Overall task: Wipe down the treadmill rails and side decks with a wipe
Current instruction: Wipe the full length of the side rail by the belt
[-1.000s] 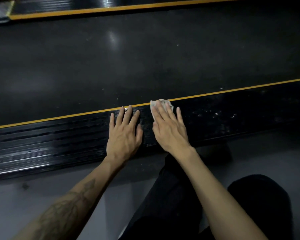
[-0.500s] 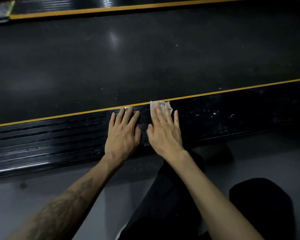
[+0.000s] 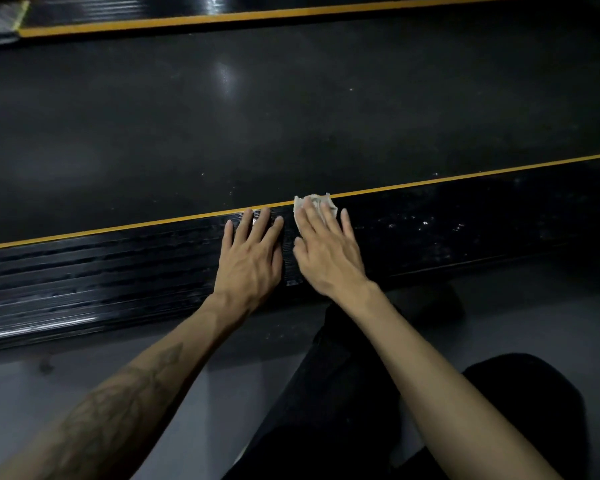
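Left hand: the left hand (image 3: 249, 258) lies flat, palm down, on the near black ribbed side deck (image 3: 118, 282) of the treadmill, fingers straight and slightly spread, fingertips near the yellow edge stripe (image 3: 430, 183); it holds nothing.
Right hand: the right hand (image 3: 328, 252) lies flat just beside the left, apart from it by a narrow strip of deck, its straight fingers pressing down on the small crumpled white wipe (image 3: 314, 202).
Wipe: it sits on the far edge of the near side deck, touching the yellow stripe; only its far part shows past the fingertips.
Near side deck: glossy with streaked reflections to the left of the hands; to the right of them it carries pale specks and smudges (image 3: 423, 225).
Belt: the wide dark treadmill belt (image 3: 291, 116) runs beyond the stripe, with a soft light glare and a few pale specks.
Far side: a second black ribbed deck with a broader yellow stripe (image 3: 222, 19) lies along the top of the view.
Floor: grey floor (image 3: 32, 393) below the deck.
Person: black-trousered legs (image 3: 343, 410) at lower right; a tattoo on the left forearm (image 3: 111, 410).
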A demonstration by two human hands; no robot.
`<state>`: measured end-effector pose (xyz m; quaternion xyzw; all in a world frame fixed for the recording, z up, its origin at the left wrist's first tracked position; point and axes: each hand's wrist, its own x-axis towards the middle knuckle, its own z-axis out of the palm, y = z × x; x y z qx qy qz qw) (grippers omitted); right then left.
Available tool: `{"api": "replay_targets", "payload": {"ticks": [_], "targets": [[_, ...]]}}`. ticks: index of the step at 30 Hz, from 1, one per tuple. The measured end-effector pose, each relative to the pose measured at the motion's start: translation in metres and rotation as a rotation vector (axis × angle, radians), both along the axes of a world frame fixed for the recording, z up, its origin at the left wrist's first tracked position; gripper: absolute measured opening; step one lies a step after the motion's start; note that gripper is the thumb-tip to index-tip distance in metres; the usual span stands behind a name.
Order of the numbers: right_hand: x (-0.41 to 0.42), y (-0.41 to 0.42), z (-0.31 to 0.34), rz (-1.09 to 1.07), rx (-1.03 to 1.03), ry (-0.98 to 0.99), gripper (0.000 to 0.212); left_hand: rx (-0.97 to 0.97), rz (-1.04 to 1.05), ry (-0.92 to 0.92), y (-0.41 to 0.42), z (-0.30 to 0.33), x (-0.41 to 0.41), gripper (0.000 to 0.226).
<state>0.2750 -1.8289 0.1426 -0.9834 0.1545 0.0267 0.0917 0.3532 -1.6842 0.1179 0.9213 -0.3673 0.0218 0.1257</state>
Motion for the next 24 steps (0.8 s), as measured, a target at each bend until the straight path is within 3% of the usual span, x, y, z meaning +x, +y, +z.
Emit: {"api": "replay_targets", "payload": {"ticks": [5, 10, 15, 20, 24], "targets": [[-0.006, -0.028, 0.004, -0.060, -0.006, 0.024, 0.064, -0.010, 0.088, 0.078, -0.014, 0.005, -0.009, 0.058], [-0.019, -0.002, -0.001, -0.052, -0.014, -0.003, 0.074, 0.059, 0.097, 0.014, -0.017, 0.002, -0.016, 0.062], [-0.006, -0.027, 0.000, -0.024, -0.008, 0.002, 0.063, 0.042, 0.075, -0.009, -0.016, 0.000, -0.016, 0.064], [-0.025, -0.013, -0.002, -0.161, -0.044, -0.006, 0.067, 0.012, 0.063, -0.020, -0.018, 0.001, -0.018, 0.064], [-0.027, -0.007, -0.001, -0.071, 0.007, -0.017, 0.078, 0.007, 0.074, -0.005, -0.020, 0.001, -0.020, 0.066]]}}
